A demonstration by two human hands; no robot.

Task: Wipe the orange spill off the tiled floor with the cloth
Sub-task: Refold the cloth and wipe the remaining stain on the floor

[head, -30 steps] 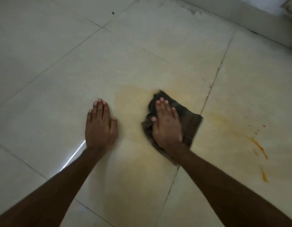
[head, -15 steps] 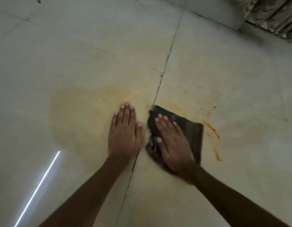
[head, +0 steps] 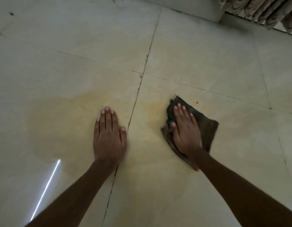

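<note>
A dark brown cloth [head: 207,128] lies flat on the pale tiled floor [head: 207,54], right of a grout line. My right hand [head: 185,130] presses down on it with straight fingers. My left hand [head: 109,135] rests flat on the bare tile just left of that grout line. A faint orange-yellow smear [head: 68,115] spreads over the tile left of my left hand and continues between the hands. One small orange-red dot [head: 197,102] sits just beyond the cloth's far edge.
A white wall base [head: 191,7] runs along the top, with a patterned curtain hem [head: 259,12] hanging at the top right. A bright streak of reflected light [head: 45,189] crosses the floor at lower left. A small dark speck [head: 11,13] lies at far upper left.
My right hand has slid the cloth to the right, over the orange streaks that showed beside it. The gap between the hands has widened. My left hand has stayed flat by the grout line.
</note>
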